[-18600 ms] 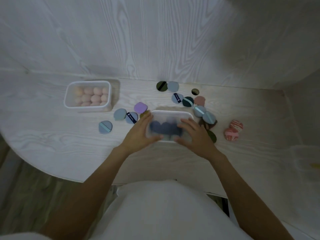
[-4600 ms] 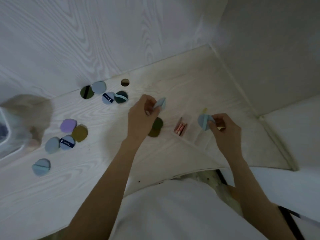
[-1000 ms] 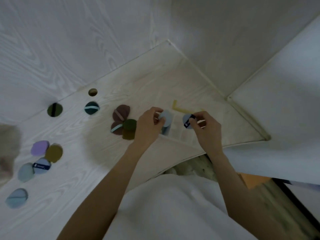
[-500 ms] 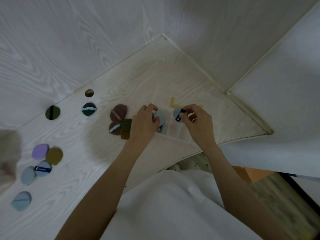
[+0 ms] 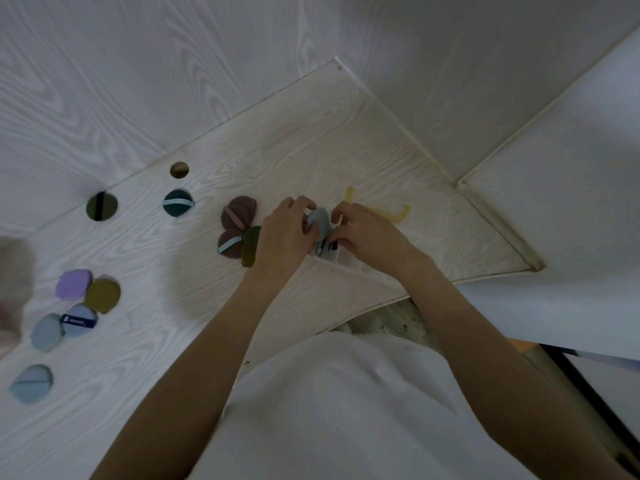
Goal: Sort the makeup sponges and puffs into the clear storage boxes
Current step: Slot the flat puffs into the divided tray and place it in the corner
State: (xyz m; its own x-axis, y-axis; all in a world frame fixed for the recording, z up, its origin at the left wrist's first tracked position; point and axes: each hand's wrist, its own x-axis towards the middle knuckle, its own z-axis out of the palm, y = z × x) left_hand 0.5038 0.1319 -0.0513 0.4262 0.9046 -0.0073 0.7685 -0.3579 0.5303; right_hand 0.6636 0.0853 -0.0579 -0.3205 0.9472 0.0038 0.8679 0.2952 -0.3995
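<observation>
— What were the hands doing?

— The left hand and right hand were close together over a clear storage box near the worktop's front edge. The left pinched a grey-blue puff; the right gripped a puff with a dark band, pushing it into the box.

— How far along was the sorting?

— Well short, I'd judge. Two maroon puffs and an olive puff lay just left of the hands. A teal puff and a dark green puff sat towards the back edge. A lilac puff and several blue ones waited near the left end.
</observation>
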